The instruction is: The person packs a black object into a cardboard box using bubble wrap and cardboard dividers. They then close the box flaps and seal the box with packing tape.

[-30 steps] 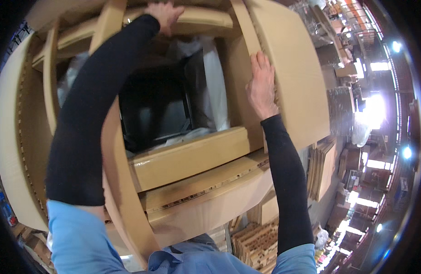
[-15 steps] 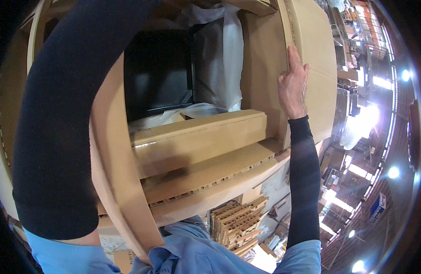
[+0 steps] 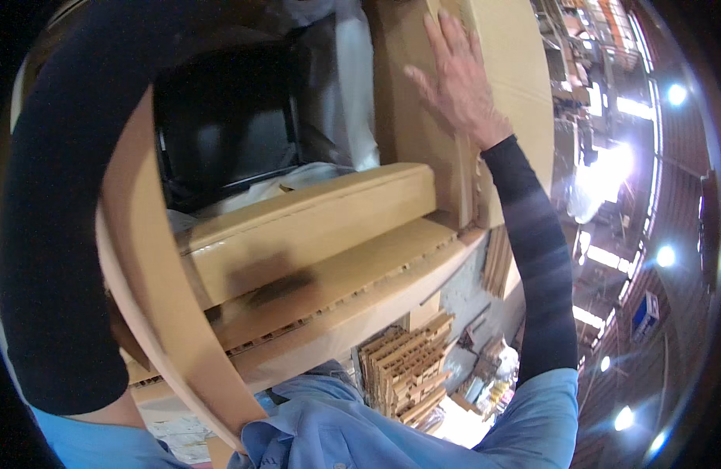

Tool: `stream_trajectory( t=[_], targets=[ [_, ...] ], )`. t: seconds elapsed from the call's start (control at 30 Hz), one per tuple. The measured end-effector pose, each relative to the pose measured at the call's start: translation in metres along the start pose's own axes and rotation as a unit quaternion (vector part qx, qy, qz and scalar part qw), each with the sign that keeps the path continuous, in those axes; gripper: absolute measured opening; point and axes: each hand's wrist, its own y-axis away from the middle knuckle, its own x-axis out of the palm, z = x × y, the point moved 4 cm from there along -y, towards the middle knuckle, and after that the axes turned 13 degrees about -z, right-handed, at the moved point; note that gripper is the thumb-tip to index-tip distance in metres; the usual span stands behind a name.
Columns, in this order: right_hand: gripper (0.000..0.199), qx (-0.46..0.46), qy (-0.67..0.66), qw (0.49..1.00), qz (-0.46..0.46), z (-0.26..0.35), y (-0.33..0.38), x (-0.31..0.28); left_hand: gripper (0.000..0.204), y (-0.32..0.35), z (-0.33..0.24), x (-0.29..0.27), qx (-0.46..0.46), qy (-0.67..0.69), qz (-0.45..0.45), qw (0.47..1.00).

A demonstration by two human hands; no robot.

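Observation:
My right hand (image 3: 464,82) lies open along the top edge of the right cardboard wall (image 3: 407,102), fingers stretched away and thumb apart. My left arm, in a black sleeve (image 3: 55,203), reaches up past the top of the view, so my left hand is out of sight. Between my arms is an open cardboard box with a dark, flat-faced black object (image 3: 227,125) inside. White foam wrapping (image 3: 353,86) stands beside that object. A long folded cardboard piece (image 3: 313,223) lies across the near side of the box, in front of it.
A long cardboard strip (image 3: 165,258) slants from beside my left arm toward my blue shirt. Stacked slotted cardboard pieces (image 3: 403,363) are below, past the box's near edge (image 3: 337,332). To the right, a cluttered hall has bright lamps (image 3: 667,255).
My right hand has slid farther away along the wall's edge, and its fingers have spread. The box and its contents appear shifted left in view.

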Motion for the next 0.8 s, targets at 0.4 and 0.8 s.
stream_trajectory(
  t=[0.4,0.8],
  targets=[
    [0.077,0.120,-0.142,0.982,0.031,0.005,0.045,0.003,0.082,0.002,-0.003,-0.004,0.039,0.005,-0.062,0.997],
    [0.088,0.215,-0.200,0.956,0.029,0.002,0.031,-0.009,0.088,0.001,-0.004,-0.005,-0.003,0.004,0.027,1.000]
  ],
)
